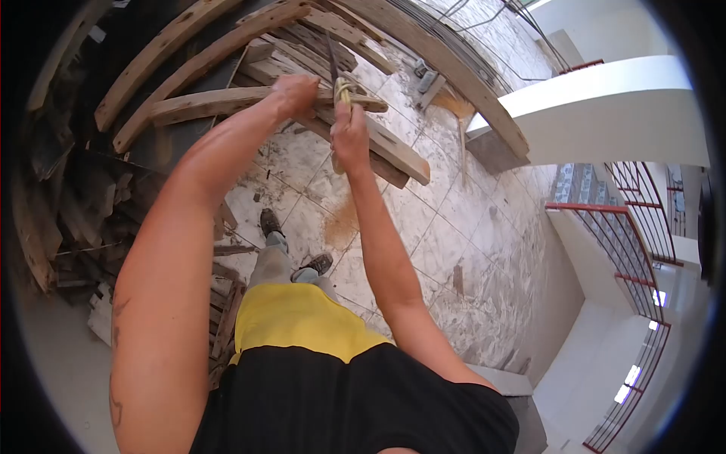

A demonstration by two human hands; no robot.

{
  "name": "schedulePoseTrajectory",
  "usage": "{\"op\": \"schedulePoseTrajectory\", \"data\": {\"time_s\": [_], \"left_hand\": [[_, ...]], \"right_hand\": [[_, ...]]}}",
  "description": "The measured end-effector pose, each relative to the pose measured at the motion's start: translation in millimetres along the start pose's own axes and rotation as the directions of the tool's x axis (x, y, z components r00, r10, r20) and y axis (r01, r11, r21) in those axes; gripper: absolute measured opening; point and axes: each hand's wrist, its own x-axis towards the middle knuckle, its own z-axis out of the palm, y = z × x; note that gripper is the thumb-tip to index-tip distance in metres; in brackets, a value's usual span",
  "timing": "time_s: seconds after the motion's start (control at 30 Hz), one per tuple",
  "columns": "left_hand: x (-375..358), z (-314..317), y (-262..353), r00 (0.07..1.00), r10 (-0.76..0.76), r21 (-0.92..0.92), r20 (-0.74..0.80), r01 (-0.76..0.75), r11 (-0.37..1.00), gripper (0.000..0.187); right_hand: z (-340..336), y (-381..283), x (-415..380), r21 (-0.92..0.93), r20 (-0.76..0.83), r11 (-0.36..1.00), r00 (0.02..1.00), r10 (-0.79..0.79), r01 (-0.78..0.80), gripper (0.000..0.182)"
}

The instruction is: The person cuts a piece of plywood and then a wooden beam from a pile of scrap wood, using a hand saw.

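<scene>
My left hand [296, 96] is closed over a curved wooden piece [215, 104] near its right part. Beside it, my right hand [349, 138] is wrapped round the yellowish handle of a handsaw [333, 59], whose dark narrow blade points up and away. The saw crosses the curved piece close to its right end. Beneath lie straight wooden beams [393, 149], their ends pointing to the lower right. Sawdust [342, 223] is scattered on the tiled floor below the hands. Where the saw teeth meet the wood is too small to tell.
More curved wooden pieces [162, 53] lie at the upper left, with scrap wood [83, 208] stacked below them. A long curved beam [461, 72] runs across the upper right beside a white curved wall [605, 121]. Red-framed railings [616, 212] stand at the right.
</scene>
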Motion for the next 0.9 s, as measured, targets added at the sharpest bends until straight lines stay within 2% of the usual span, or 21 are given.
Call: {"op": "schedulePoseTrajectory", "data": {"time_s": [0.07, 0.1, 0.17, 0.2, 0.23, 0.3, 0.33, 0.4, 0.47, 0.53, 0.6, 0.67, 0.7, 0.73, 0.83, 0.9], "left_hand": [[-2, 0, 2, 0.999, -0.026, -0.009, -0.034, 0.025, 1.0, 0.039], [4, -1, -1, 0.999, -0.023, -0.014, -0.042, 0.022, 1.0, 0.039], [13, 6, -7, 0.995, 0.008, -0.002, 0.095, -0.008, 1.0, 0.04], [13, 8, -7, 0.995, 0.001, -0.009, 0.096, 0.0, 1.0, 0.04], [14, 9, -9, 0.998, 0.014, -0.013, 0.058, -0.013, 1.0, 0.041], [7, 12, -7, 0.998, 0.049, -0.007, 0.038, -0.049, 0.999, 0.041], [5, 9, -7, 0.999, 0.043, -0.017, 0.004, -0.043, 0.999, 0.041], [2, 8, -4, 0.999, 0.038, -0.029, -0.025, -0.039, 0.999, 0.041], [3, 7, -7, 0.999, 0.041, -0.045, -0.024, -0.042, 0.998, 0.04], [5, 5, -10, 0.999, 0.034, -0.029, -0.017, -0.035, 0.999, 0.039], [10, 8, -5, 0.999, 0.03, -0.04, -0.014, -0.031, 0.999, 0.039], [11, 10, -11, 0.997, 0.073, -0.008, 0.016, -0.073, 0.997, 0.039], [8, 7, -13, 0.999, 0.052, -0.012, 0.013, -0.052, 0.999, 0.039], [8, 3, -11, 1.0, 0.031, -0.017, 0.006, -0.031, 0.999, 0.036], [1, 4, -3, 0.999, 0.037, -0.039, -0.004, -0.037, 0.999, 0.033], [0, 3, -2, 1.0, 0.018, -0.053, -0.024, -0.019, 0.998, 0.033]], "right_hand": [[-22, 2, -50, -0.024, -0.03, 0.982, 0.982, -0.188, 0.188, 0.036], [-40, 9, -80, -0.019, 0.01, 0.993, 0.993, -0.12, 0.12, 0.035], [-82, -7, -156, -0.006, 0.049, 0.998, 0.997, 0.063, -0.063, 0.038], [-94, -31, -178, 0.013, 0.048, 0.985, 0.984, 0.172, -0.173, 0.041], [-90, -26, -168, 0.014, 0.057, 0.986, 0.984, 0.167, -0.168, 0.041], [-78, -11, -143, -0.164, 0.02, 0.974, 0.988, -0.154, 0.156, 0.045], [-61, -10, -111, -0.143, 0.023, 0.974, 0.984, -0.175, 0.176, 0.04], [-15, -13, -30, -0.107, 0.02, 0.979, 0.985, -0.174, 0.175, 0.037], [10, -10, 16, 0.077, 0.042, 0.994, 0.996, -0.084, 0.081, 0.035], [-5, -16, -19, 0.017, 0.027, 0.993, 0.992, -0.121, 0.121, 0.034], [-44, -19, -95, -0.07, 0.02, 0.985, 0.987, -0.157, 0.158, 0.032], [-81, -21, -166, 0.025, 0.072, 0.997, 0.995, 0.068, -0.07, 0.037], [-81, -20, -163, 0.023, 0.092, 0.998, 0.994, 0.061, -0.063, 0.037], [-80, -17, -161, -0.073, 0.073, 0.992, 0.993, -0.097, 0.102, 0.038], [-33, 13, -73, -0.136, 0.049, 0.955, 0.965, -0.258, 0.263, 0.04], [9, -10, 5, -0.047, -0.007, 0.969, 0.97, -0.242, 0.241, 0.036]]}}
